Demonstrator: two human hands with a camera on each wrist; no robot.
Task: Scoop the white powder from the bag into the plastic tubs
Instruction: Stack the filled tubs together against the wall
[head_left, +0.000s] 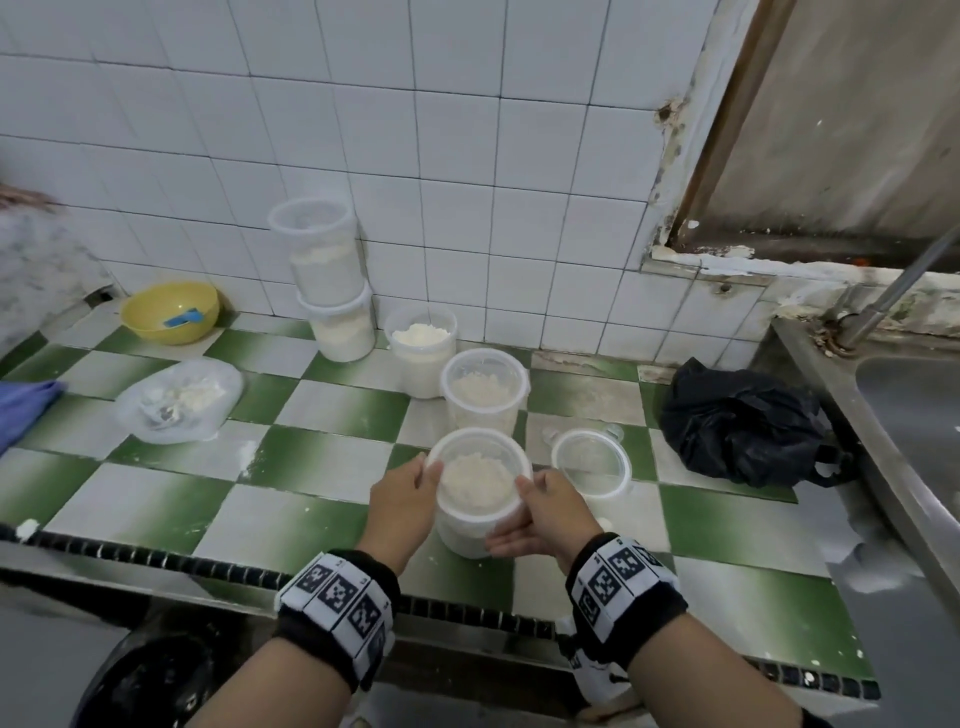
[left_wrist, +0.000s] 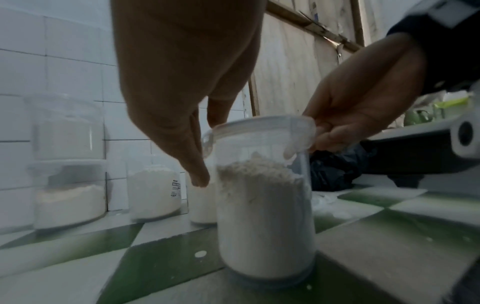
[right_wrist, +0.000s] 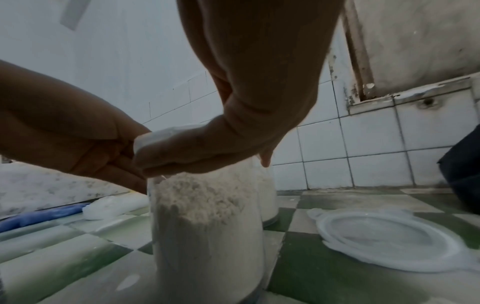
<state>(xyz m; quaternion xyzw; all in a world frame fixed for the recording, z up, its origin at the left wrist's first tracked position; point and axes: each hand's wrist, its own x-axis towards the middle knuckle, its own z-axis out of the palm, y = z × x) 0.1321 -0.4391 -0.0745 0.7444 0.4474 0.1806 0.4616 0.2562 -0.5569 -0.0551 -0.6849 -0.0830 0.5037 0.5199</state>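
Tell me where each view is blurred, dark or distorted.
Head view: evenly lit, wall tiles bow toward the edges, blurred at far left. Left wrist view: dim, left hand a dark silhouette, stacked tubs smeared. Right wrist view: right hand soft, lid stretched.

Dim, flat, bluish-grey light in all three views, with no hard shadows and no glare. Head view: wide-angle bending of the tile lines toward the edges, mild softness throughout. Wrist views: darker and noisier; the fingers (left_wrist: 200, 176) are underlit and soft, tubs (left_wrist: 67, 164) beyond them blurred, and the counter (right_wrist: 337, 273) beneath them smeared.
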